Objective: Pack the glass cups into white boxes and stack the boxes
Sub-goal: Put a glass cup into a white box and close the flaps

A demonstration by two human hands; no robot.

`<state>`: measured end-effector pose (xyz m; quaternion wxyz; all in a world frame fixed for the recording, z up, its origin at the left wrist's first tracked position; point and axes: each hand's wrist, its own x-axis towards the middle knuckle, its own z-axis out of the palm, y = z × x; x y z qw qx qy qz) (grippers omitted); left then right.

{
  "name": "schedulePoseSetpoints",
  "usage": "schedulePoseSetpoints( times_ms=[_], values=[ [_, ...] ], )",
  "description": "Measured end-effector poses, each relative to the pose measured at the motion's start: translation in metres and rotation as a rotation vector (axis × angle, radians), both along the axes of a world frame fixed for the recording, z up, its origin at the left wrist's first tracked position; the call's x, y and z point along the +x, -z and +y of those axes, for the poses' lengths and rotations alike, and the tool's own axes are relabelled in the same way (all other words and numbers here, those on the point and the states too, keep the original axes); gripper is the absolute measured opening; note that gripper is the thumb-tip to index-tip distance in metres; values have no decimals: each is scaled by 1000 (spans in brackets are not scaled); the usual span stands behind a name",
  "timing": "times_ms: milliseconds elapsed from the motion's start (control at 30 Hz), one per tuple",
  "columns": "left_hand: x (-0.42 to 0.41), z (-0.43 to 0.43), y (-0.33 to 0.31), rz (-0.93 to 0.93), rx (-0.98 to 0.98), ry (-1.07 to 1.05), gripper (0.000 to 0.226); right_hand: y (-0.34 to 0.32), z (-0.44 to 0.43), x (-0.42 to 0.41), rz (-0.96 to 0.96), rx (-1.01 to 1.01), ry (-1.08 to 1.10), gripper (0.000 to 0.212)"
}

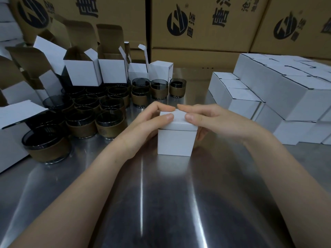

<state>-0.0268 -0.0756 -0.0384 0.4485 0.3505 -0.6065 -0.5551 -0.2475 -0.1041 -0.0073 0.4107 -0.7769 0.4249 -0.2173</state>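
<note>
With the left hand (143,122) and right hand (215,120) clasping the small white cardboard box (176,142), its lid (179,120) should be pressed evenly flat.

Bare surface (170,203) lies open in front. Cups (100,108) and open boxes (84,72) crowd the left; stacked boxes (279,97) wall the right.

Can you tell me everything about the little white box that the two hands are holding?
The white box is a small plain cube that looks like cardboard, with no print showing. Its lid flap is folded down on top. It stands upright on the shiny metal table, right in the middle of the view. The left hand and the right hand hold its sides, with thumbs and forefingers pressing on the lid.
</note>
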Motion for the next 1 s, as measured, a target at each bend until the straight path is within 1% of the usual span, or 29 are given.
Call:
schedulePoseSetpoints(
  times_ms=[67,133,267,367,433,467,533,600,733,867,933,1000],
  values=[
    [0,-1,1,-9,4,1,31,0,0,1,-7,-1,-4,53],
    [1,-2,1,-15,10,-2,29,0,-1,1,0,-6,5,59],
    [3,-4,3,-50,8,-15,34,1,-3,1,20,-16,2,61],
    [4,-5,3,-82,6,-9,33,2,-3,2,15,-22,8,59],
    [4,-6,4,-91,7,-3,33,2,-4,2,11,-26,15,63],
    [4,-6,4,-88,9,-1,34,2,-4,2,3,-27,17,62],
    [4,-6,4,-89,10,-1,35,0,-2,3,-16,-25,16,51],
    [4,-5,3,-100,3,-2,36,-2,2,4,-30,-51,18,48],
    [3,-3,1,-102,-7,-18,40,-11,12,8,-8,-261,18,39],
    [-1,-1,0,-95,-14,-65,62,-15,25,18,139,-552,119,29],
    [-5,1,1,-98,-25,-104,70,-13,33,27,273,-679,154,36],
    [-9,2,1,-121,-51,-154,64,-9,42,37,420,-757,138,46]
  ],
)
